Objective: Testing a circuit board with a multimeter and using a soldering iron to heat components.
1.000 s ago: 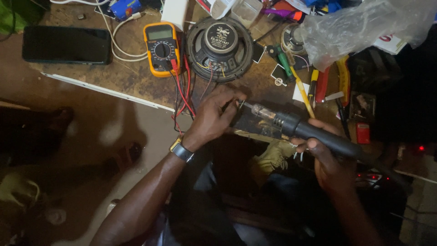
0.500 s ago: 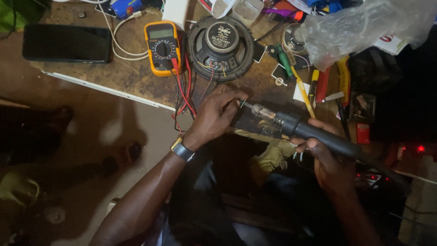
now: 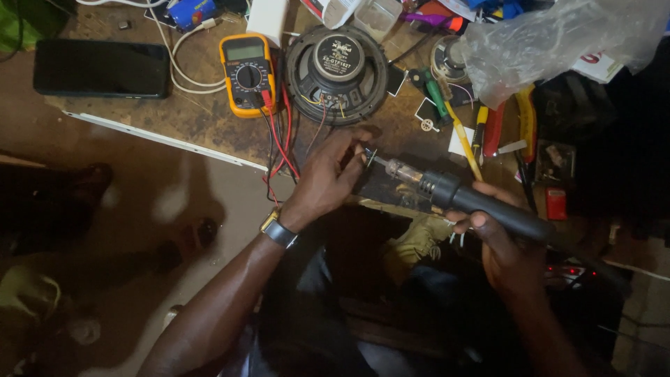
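Fingers (image 3: 349,150) of my left hand (image 3: 328,178) pinch together on the metal tip of the hot-air tool (image 3: 447,192), while my right hand (image 3: 506,244) wraps shut around its black handle. Just beyond my fingertips on the worn brown desk (image 3: 209,122) lie a round speaker (image 3: 336,73) and a yellow multimeter (image 3: 246,73) with red and black leads. My left wrist, wearing a watch (image 3: 278,229), bends inward; both forearms reach up from my lap.

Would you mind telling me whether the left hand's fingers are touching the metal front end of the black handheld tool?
Touching. In the head view, the left hand closes its fingertips on the metal front end of the black handheld tool, with no gap visible.
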